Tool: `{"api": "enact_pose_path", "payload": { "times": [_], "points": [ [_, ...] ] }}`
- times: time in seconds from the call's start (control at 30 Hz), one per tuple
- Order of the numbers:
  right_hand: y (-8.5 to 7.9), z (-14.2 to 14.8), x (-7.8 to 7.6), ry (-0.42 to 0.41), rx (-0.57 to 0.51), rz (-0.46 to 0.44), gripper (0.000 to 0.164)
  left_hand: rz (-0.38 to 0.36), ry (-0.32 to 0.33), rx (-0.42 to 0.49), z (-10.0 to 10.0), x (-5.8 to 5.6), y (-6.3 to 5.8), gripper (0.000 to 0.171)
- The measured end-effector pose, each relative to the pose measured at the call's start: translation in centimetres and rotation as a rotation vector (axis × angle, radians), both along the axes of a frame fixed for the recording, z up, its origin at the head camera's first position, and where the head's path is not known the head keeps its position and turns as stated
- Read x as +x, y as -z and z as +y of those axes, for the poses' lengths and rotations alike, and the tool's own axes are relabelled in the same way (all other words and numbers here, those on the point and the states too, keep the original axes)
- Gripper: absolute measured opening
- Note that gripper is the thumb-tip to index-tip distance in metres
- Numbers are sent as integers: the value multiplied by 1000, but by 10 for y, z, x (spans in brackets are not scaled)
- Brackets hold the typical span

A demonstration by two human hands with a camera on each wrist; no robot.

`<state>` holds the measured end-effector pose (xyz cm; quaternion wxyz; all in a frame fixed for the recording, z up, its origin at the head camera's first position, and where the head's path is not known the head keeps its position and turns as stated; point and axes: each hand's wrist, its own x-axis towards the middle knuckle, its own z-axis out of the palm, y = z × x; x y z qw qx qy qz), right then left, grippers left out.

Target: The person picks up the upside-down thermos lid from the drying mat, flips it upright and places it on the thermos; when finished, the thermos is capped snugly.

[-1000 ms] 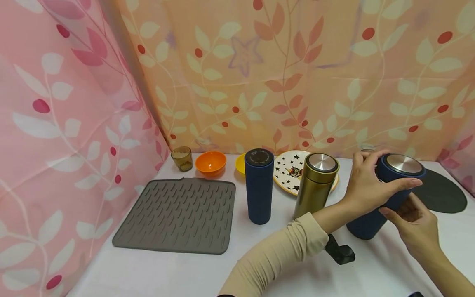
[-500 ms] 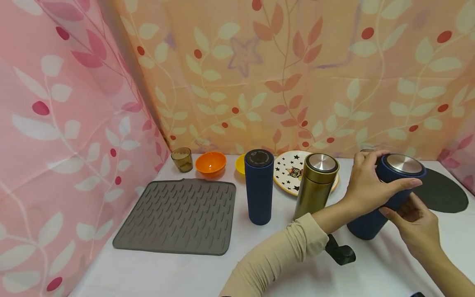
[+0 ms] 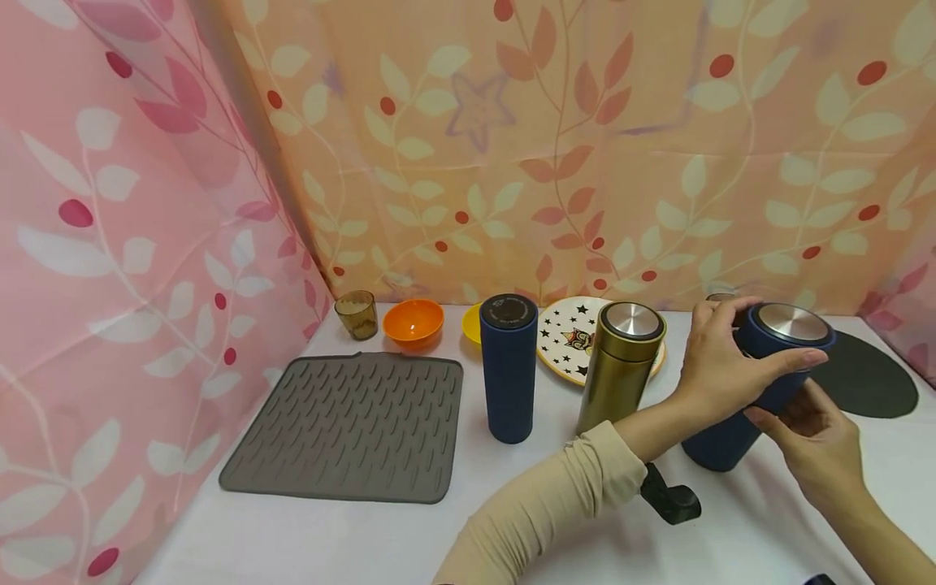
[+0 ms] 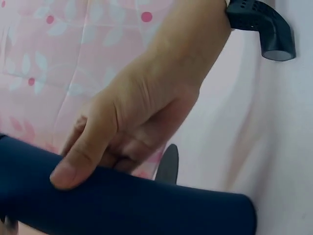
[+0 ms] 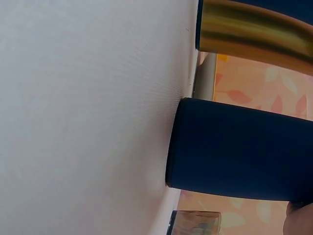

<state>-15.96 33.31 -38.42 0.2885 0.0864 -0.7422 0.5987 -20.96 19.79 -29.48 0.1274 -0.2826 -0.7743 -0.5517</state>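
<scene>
A navy vacuum flask [image 3: 720, 443] with a shiny steel disc on its lid stands at the right. My left hand [image 3: 717, 357] grips it near the top, its thumb stretched across the front just under the lid and the fingers behind. Lower down, my right hand [image 3: 819, 439] holds the flask's side between thumb and fingers. In the left wrist view that right hand [image 4: 137, 112] lies over the flask body [image 4: 146, 205], thumb in front. The right wrist view shows the flask's base [image 5: 178, 147] at the white tabletop, and a fingertip [image 5: 299, 220] at its side.
A gold flask [image 3: 617, 390] and another navy flask [image 3: 510, 382] stand to the left. Behind them are a star-patterned plate [image 3: 563, 337], a yellow bowl [image 3: 471, 325], an orange bowl [image 3: 413, 323] and an amber glass [image 3: 357, 315]. A grey ridged mat [image 3: 344, 431] lies left, a dark round mat [image 3: 870, 378] right.
</scene>
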Motion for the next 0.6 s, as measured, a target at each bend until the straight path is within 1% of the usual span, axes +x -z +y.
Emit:
{"api": "enact_pose_path", "payload": {
  "times": [0.07, 0.13, 0.2, 0.23, 0.27, 0.37, 0.4, 0.43, 0.47, 0.5, 0.6],
  "points": [
    [0, -1, -1, -45, -48, 14, 60, 19, 48, 11, -4, -2, 1, 62],
    [0, -1, -1, -64, -68, 22, 61, 28, 100, 27, -7, -3, 2, 59],
    [0, 0, -1, -77, -92, 28, 61, 14, 115, 34, -8, -3, 3, 58],
    [1, -1, -1, -69, -91, 26, 61, 12, 109, 30, -7, -2, 3, 58],
    [1, -1, -1, -46, -67, 20, 62, 11, 92, 24, -6, -1, 2, 59],
    [2, -1, -1, -6, -30, 1, 61, 2, 10, 0, -1, 2, 1, 66],
    [2, -2, 0, 14, -6, -7, 60, 3, -6, -7, 1, 3, 1, 68],
    [2, -2, 0, 15, -5, -7, 60, 16, -15, -13, 1, 3, 1, 68],
    [2, -2, -1, 0, -15, -1, 60, 30, -18, -18, 0, 3, 1, 69],
    [2, -2, -1, -33, -50, 10, 59, 45, -6, -18, -1, 2, 1, 68],
    [1, -1, -1, -87, -92, 37, 60, 73, 75, 1, -6, -1, 3, 64]
  ]
}}
